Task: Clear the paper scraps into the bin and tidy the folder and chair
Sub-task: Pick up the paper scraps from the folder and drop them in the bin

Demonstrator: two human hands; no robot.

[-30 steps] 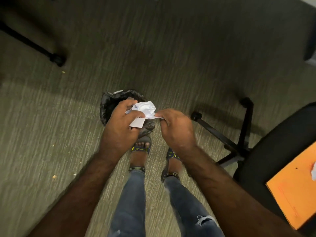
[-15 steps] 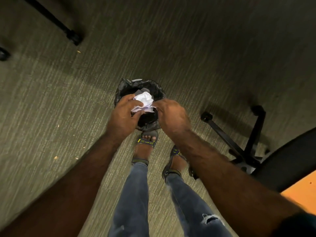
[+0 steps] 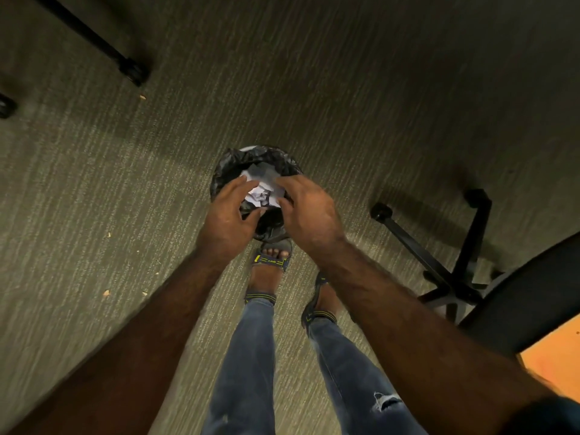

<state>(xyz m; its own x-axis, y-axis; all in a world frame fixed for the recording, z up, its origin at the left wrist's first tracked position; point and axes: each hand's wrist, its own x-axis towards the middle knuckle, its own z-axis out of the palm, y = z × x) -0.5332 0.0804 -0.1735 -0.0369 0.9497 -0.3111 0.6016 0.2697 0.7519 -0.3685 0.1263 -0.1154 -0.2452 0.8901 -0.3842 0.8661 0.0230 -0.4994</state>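
Both the left hand (image 3: 227, 215) and right hand (image 3: 309, 211) hover with fingers spread and empty over the bin (image 3: 219, 178), where the paper scraps (image 3: 262, 188) lie inside, leaving the orange folder (image 3: 555, 362) on the chair (image 3: 533, 293) at the near right to tidy.

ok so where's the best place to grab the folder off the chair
Probably the folder corner nearest the bin, from above on the left: it lies flat on the chair seat, and only that orange corner shows. The rest is out of frame.

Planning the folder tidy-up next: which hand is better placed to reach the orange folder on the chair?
Probably the right hand: the orange folder lies on the chair at the person's right; the left hand is farther.
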